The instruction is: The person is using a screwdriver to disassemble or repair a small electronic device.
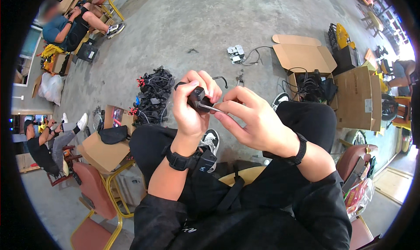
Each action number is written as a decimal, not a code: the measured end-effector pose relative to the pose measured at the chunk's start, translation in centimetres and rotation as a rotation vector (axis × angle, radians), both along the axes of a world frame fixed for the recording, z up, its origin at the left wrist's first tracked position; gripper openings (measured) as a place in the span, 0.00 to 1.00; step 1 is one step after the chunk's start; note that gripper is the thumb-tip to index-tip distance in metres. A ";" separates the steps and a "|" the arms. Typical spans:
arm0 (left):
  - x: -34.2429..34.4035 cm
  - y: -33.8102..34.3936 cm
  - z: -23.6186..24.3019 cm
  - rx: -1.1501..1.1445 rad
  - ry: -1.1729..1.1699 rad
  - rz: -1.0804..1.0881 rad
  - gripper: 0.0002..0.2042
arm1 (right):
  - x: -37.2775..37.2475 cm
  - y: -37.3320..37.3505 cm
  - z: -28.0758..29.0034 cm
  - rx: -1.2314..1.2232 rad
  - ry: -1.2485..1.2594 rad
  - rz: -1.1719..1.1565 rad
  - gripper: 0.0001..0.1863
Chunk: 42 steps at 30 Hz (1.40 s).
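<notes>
My left hand (189,103) is closed around a small black block-shaped part (197,97), raised above my lap. A short black cable (224,80) curves out beside it. Between the thumb and fingers of my right hand (249,114) is a thin silvery metal tool (211,107), its far end touching the black part. Its exact kind is too small to make out. On the floor beyond my left hand lies a pile of black cabled parts (153,97), some with red or blue ends.
An open cardboard box (306,66) with black cables stands at the right, beside a taller carton (356,97). A metal device (236,54) with a cord lies ahead. A chair (94,189) and a flattened box (103,151) are at my left. Other people sit farther off.
</notes>
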<state>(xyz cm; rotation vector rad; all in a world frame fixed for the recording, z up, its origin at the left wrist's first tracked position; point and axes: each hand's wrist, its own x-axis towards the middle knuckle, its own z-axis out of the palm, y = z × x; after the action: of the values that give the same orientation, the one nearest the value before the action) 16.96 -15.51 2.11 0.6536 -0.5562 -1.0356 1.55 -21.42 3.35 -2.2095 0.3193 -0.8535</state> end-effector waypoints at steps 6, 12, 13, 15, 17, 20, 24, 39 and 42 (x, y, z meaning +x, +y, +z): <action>0.1 0.2 0.2 0.002 0.032 -0.030 0.13 | 0.1 0.1 0.0 0.032 -0.014 0.013 0.10; 0.1 0.2 0.3 0.015 0.055 -0.061 0.14 | 0.0 -0.2 0.3 -0.093 -0.024 0.005 0.11; 0.0 0.2 0.4 0.025 0.066 -0.061 0.14 | 0.0 -0.2 0.4 -0.105 -0.025 0.006 0.11; -0.1 0.2 0.5 0.046 0.087 -0.062 0.15 | 0.0 -0.3 0.4 -0.104 -0.023 0.004 0.12; -0.2 0.2 0.6 0.077 0.050 -0.058 0.15 | 0.0 -0.3 0.4 -0.105 -0.024 0.003 0.12; -0.2 0.2 0.7 0.074 0.048 -0.067 0.16 | -0.1 -0.4 0.4 -0.112 -0.038 0.004 0.12; -0.2 0.2 0.5 0.099 0.099 -0.088 0.17 | -0.1 -0.4 0.5 -0.117 -0.043 -0.001 0.12; 0.0 0.2 0.8 0.129 0.179 -0.189 0.20 | -0.1 -0.2 0.6 -0.218 -0.013 -0.036 0.12; -0.3 0.2 1.0 0.158 0.145 -0.178 0.19 | -0.2 -0.1 0.5 -0.215 -0.002 -0.044 0.11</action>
<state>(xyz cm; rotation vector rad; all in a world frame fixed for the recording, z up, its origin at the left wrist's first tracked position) 16.64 -15.33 3.08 0.6700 -0.4142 -1.2929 1.38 -21.56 3.90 -2.4069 0.2872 -0.9521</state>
